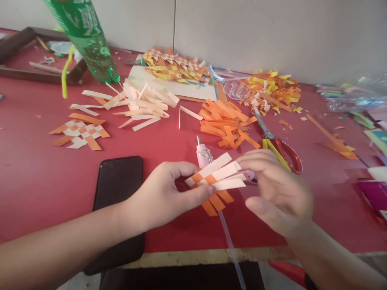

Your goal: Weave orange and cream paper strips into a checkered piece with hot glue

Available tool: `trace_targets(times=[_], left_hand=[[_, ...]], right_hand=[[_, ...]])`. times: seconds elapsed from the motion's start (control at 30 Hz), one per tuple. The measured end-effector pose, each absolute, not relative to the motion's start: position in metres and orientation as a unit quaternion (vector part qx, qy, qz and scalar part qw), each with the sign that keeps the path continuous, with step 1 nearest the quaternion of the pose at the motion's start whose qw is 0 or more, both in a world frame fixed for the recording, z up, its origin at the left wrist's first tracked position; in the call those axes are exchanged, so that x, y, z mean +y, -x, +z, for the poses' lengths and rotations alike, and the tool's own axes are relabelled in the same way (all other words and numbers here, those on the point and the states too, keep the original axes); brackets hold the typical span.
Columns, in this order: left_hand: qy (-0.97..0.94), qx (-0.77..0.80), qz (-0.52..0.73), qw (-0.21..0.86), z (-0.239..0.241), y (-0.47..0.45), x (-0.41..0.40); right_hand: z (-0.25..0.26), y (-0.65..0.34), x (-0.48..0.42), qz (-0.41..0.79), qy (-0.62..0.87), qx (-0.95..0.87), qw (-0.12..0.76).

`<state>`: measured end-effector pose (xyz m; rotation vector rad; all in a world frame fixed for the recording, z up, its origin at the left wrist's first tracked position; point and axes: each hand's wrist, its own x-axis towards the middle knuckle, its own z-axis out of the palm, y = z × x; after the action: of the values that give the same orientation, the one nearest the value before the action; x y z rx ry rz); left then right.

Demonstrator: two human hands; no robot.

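Between the thumb and fingers of my left hand (172, 193) is a small woven paper piece (203, 179), an orange and white checker with loose strips fanning out to the right and downward. My right hand (276, 187) is just right of it, thumb and fingers apart, fingertips close to the white strip ends; whether they touch cannot be made out. Behind the weave a pink glue gun (204, 155) lies with its metal tip pointing away. A clear glue stick (231, 247) reaches down past the table edge.
A black phone (119, 177) lies left, near woven paper fish (83, 132). White strips (145, 102), orange strips (225, 121) and red-handled scissors (278, 143) lie beyond my hands. A green bottle (90, 44), a wooden frame (45, 75) and a pile of paper scraps (272, 90) stand farther back.
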<state>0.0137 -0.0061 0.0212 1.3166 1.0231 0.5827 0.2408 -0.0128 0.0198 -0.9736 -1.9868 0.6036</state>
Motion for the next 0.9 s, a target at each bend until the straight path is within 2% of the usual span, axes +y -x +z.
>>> trace_targets(times=[0.17,0.3,0.9], left_hand=[[-0.605,0.421,0.25,0.628,0.022,-0.014,-0.007],[-0.586,0.387,0.263,0.661,0.02,-0.013,-0.008],[-0.594,0.388,0.278,0.648,0.02,-0.013,-0.009]], right_hand=[[0.022,-0.234,-0.014,0.246,0.362,-0.809,0.393],[0.022,-0.233,-0.016,0.259,0.361,-0.805,0.394],[0.024,-0.228,-0.017,0.265,0.359,-0.802,0.397]])
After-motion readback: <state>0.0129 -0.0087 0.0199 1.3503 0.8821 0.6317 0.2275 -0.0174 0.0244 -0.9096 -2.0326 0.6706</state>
